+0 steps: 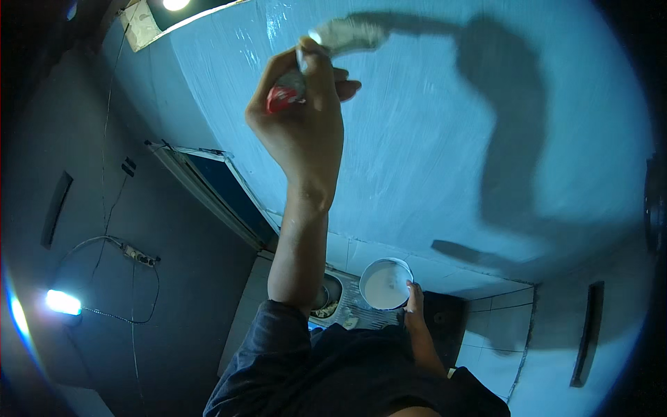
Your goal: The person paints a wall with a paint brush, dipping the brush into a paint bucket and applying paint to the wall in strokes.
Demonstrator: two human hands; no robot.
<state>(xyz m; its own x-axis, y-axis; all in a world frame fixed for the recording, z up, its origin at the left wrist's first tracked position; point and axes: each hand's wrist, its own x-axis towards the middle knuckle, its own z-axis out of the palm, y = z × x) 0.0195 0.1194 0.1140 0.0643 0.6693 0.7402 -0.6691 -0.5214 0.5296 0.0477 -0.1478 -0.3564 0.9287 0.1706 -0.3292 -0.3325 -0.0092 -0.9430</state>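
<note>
Sleeve (292, 361): dark, pushed up clear of paint.
Left hand (302, 118): clenched on brush (333, 38), bristles against wall (417, 139).
Right hand (417, 306): grips bucket (385, 283) rim, paint kept close.

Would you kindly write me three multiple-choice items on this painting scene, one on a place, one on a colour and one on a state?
1. Where is the brush?
A. In the tin
B. Raised against the blue wall
C. On the floor

2. What colour is the paint in the tin?
A. White
B. Red
C. Black

3. What is the right hand doing?
A. Hanging free
B. Holding the tin by its rim
C. Gripping the brush

Answers:
1 B, the left hand holds the brush with its bristles up at the wall.
2 A, the tin's contents look white.
3 B, its fingers lie on the tin's edge.
</note>
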